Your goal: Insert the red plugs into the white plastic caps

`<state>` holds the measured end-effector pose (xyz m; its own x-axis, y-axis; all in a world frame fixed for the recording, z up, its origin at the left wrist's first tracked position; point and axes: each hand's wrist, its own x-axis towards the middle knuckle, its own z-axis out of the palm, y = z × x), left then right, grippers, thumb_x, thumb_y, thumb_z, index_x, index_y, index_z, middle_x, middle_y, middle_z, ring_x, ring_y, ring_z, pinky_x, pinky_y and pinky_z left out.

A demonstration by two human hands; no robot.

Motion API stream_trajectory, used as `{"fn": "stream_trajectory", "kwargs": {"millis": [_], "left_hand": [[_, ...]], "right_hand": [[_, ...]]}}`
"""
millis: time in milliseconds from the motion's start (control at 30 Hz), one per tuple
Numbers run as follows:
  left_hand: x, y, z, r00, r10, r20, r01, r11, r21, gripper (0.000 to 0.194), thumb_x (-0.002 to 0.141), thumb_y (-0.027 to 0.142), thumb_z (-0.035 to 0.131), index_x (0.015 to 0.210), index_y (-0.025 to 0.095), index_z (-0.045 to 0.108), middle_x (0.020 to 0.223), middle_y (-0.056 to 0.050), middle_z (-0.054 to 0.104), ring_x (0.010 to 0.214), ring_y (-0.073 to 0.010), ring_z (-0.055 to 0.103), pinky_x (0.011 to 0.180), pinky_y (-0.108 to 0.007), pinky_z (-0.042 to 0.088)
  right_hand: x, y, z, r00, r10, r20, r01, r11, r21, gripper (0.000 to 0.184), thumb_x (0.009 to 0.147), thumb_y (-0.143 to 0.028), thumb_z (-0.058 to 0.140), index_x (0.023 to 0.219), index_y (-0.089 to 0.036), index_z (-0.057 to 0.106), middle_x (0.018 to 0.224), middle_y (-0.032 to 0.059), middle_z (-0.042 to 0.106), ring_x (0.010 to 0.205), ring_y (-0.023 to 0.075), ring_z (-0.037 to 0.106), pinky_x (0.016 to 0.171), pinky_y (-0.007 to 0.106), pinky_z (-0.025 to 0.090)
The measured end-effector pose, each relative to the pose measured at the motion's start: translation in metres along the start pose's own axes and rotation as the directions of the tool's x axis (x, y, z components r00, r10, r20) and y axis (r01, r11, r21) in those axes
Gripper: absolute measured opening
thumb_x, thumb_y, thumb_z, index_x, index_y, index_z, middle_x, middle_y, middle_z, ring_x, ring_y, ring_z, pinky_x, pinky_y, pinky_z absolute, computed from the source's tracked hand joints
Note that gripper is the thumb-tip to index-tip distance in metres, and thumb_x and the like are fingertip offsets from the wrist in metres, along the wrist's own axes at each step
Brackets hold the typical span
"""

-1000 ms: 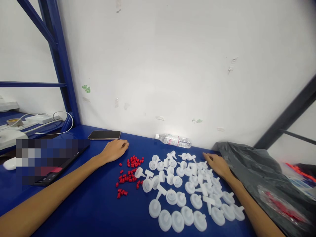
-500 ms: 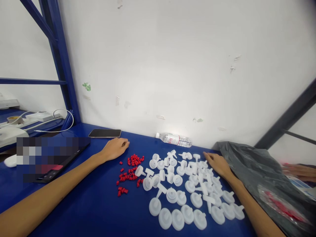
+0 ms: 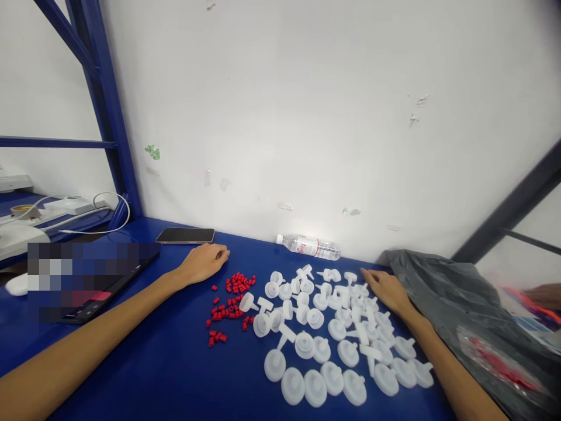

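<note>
My left hand rests on the blue table with its fingers curled in, just above the small red caps. Nothing shows in its grasp. On the right, my right hand lies on the table with a finger stretched out, beside the white plastic pieces. It holds nothing that I can see; its other fingers are partly hidden. The white pieces are round discs with short stems, spread over the middle and right. Several red caps lie loose in small clusters to their left.
A clear plastic bottle lies against the wall. A phone and a blurred tablet are at left. A grey plastic bag with a packet of red parts is at right. Another person's hand shows at the far right.
My two hands and the pieces on the table stay as they were; the view shifts slightly. At the far right, the other person's hand has moved, and orange-red items show near it.
</note>
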<state>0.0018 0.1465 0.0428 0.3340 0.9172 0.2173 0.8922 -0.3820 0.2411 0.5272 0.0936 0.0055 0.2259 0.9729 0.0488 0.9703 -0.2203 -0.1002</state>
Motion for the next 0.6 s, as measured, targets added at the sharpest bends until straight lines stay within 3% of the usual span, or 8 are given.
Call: {"fn": "stream_trajectory", "kwargs": {"millis": [600], "left_hand": [[0.0033, -0.0049, 0.0042, 1.0, -0.001, 0.016, 0.001, 1.0, -0.002, 0.039, 0.098, 0.04, 0.034, 0.065, 0.022, 0.042, 0.067, -0.002, 0.063, 0.066, -0.0195, 0.059, 0.059, -0.03, 0.029]], "right_hand": [[0.0013, 0.001, 0.0005, 1.0, -0.004, 0.009, 0.004, 1.0, -0.005, 0.03, 0.097, -0.04, 0.061, 0.116, -0.018, 0.064, 0.115, 0.0057, 0.067, 0.098, 0.0208, 0.067, 0.085, 0.04, 0.057]]}}
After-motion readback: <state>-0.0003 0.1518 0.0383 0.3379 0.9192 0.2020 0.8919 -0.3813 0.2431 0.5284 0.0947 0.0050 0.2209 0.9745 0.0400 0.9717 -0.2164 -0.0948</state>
